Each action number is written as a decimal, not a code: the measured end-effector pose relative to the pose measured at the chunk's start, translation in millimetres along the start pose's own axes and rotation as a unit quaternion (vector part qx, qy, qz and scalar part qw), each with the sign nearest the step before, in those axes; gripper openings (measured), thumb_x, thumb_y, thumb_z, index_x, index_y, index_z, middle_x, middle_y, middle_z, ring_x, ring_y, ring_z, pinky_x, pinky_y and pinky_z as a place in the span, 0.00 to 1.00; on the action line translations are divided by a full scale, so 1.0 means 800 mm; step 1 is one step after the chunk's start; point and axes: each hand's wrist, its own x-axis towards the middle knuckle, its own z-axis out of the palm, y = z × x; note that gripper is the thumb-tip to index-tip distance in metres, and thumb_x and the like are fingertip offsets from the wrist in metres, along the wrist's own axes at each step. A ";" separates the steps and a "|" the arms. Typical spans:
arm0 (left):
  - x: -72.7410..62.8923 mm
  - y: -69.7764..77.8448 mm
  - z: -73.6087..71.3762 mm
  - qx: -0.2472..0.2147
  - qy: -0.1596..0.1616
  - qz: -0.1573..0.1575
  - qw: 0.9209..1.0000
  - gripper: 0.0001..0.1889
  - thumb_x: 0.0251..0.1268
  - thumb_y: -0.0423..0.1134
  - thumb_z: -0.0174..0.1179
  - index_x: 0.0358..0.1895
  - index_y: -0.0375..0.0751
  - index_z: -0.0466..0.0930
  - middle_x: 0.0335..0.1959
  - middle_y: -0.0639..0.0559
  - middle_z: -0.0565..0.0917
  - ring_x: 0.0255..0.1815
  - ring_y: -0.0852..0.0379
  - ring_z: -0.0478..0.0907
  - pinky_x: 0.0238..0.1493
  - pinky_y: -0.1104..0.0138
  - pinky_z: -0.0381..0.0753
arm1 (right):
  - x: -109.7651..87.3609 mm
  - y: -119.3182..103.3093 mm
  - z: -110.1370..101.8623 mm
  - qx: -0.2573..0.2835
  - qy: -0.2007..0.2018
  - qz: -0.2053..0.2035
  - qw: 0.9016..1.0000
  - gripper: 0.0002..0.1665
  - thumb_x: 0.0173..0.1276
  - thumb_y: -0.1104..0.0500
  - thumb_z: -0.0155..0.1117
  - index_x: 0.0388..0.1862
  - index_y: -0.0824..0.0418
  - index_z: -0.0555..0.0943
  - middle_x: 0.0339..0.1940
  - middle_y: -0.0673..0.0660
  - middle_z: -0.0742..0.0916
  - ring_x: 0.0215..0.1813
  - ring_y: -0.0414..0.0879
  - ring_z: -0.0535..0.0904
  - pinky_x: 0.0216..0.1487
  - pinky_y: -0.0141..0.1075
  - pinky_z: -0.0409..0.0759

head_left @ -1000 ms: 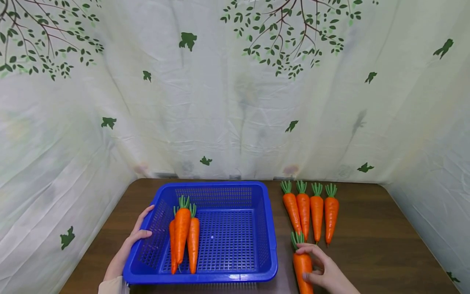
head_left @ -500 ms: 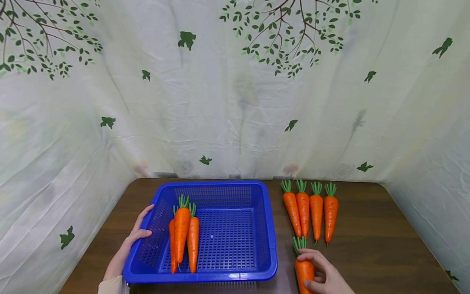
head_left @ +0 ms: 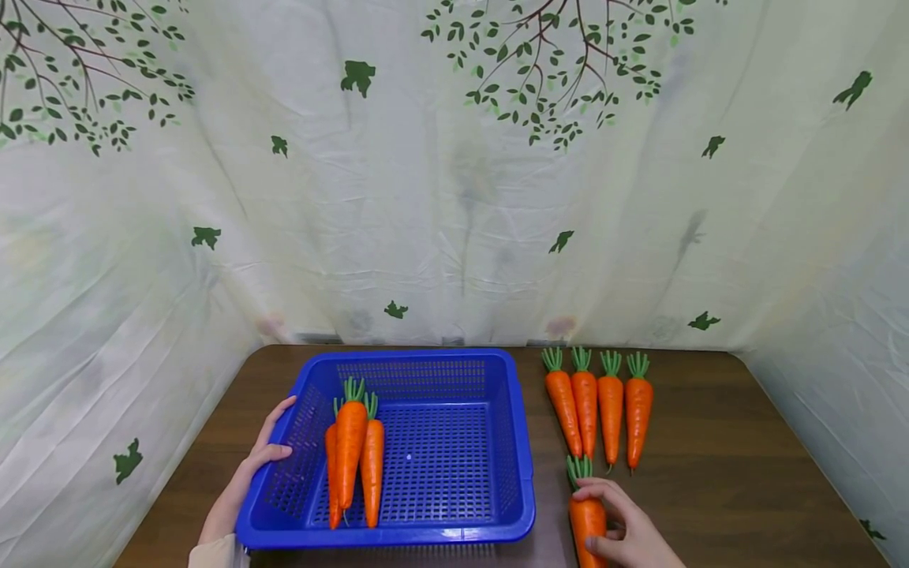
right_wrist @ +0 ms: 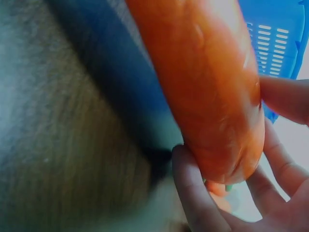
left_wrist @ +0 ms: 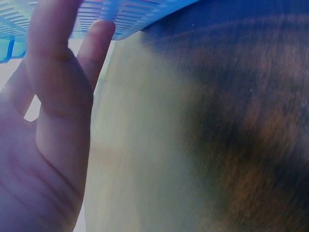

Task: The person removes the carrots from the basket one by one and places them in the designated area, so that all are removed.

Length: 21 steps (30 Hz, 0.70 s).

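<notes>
My left hand holds the left side of a blue plastic basket, with the thumb near the rim. In the left wrist view, fingers reach the basket's slotted outer wall. Inside the basket, three orange carrots with green tops lie bunched at the left, one carrot on top of the others. To the right of the basket, my right hand grips another carrot near its thick end. Its green top points away from me, and the frame's bottom edge cuts off its tip.
Several carrots lie in a row at the back right, tops toward the wall; the held carrot's leaves overlap the nearest tips in this view. The brown table runs back to a pale curtain with leaf prints.
My right hand and its carrot have shifted slightly toward me over the last second, mostly in the first half. The left hand, basket and other carrots stay in place.
</notes>
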 end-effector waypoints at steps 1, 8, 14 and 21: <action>0.000 0.000 0.000 0.002 0.001 0.003 1.000 0.40 0.54 0.26 0.39 0.74 0.60 0.53 0.59 0.62 0.64 0.55 0.66 0.68 0.49 0.73 0.69 | 0.001 0.000 0.001 -0.004 0.004 0.006 1.000 0.26 0.54 0.73 0.66 0.53 0.63 0.74 0.61 0.43 0.73 0.55 0.30 0.68 0.31 0.39 0.80; 0.001 -0.001 0.000 0.017 0.010 0.001 1.000 0.41 0.53 0.26 0.40 0.73 0.61 0.54 0.59 0.64 0.63 0.54 0.67 0.67 0.49 0.74 0.67 | 0.003 0.002 0.005 -0.097 0.028 -0.015 0.995 0.30 0.47 0.74 0.67 0.51 0.59 0.76 0.54 0.59 0.77 0.53 0.30 0.70 0.32 0.35 0.79; 0.001 0.000 0.001 0.016 0.014 -0.002 1.000 0.40 0.53 0.26 0.40 0.73 0.60 0.54 0.59 0.63 0.64 0.54 0.67 0.67 0.49 0.74 0.68 | 0.007 0.000 0.005 -0.089 0.027 -0.008 0.996 0.23 0.53 0.73 0.65 0.48 0.58 0.76 0.51 0.63 0.78 0.54 0.31 0.70 0.36 0.36 0.80; 0.001 -0.002 0.001 0.015 0.014 0.000 1.000 0.40 0.53 0.26 0.40 0.73 0.60 0.55 0.59 0.64 0.64 0.54 0.67 0.68 0.49 0.74 0.68 | 0.015 -0.008 0.005 -0.104 0.045 0.064 0.992 0.11 0.61 0.61 0.67 0.39 0.55 0.75 0.48 0.62 0.81 0.49 0.37 0.75 0.40 0.35 0.76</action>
